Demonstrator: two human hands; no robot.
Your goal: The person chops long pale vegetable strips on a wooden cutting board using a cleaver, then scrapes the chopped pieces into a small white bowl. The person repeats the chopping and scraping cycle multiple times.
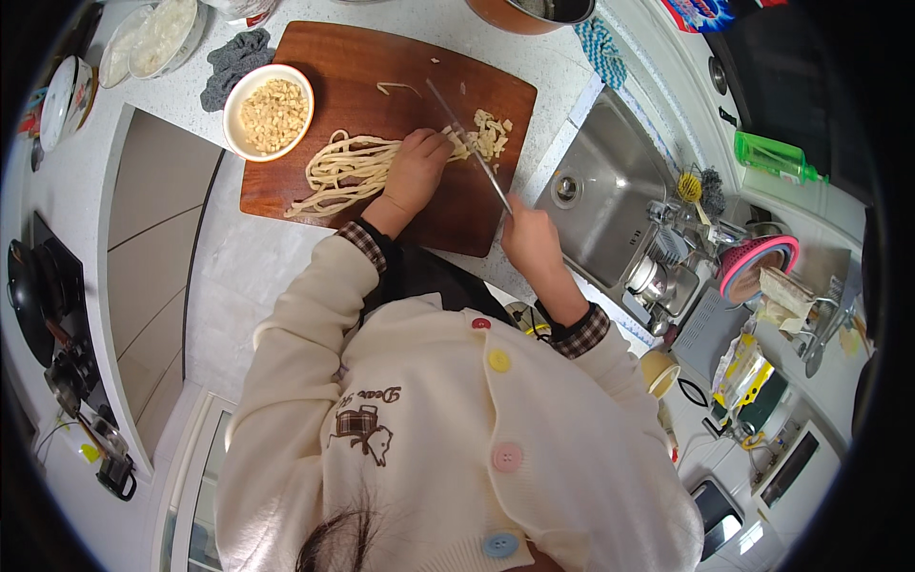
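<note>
On a brown wooden cutting board (343,79) lies a bundle of long pale noodle-like strands (347,171). My left hand (420,166) presses down on the bundle's right end, its fingers bent over the strands. In my right hand (532,237) is the handle of a kitchen knife (468,139), its blade slanting up and left just beyond my left fingertips. Small chopped pieces (491,136) are heaped to the right of the blade. A white bowl with an orange rim (232,114), holding similar cut pieces (271,118), overlaps the board's left edge.
A steel sink (607,171) lies right of the board, with utensils and a pink-rimmed colander (790,250) beyond it. Behind the board stands a brown pot (500,18). A dark grey cloth (236,64) and a dish of white food (168,36) are at the back left.
</note>
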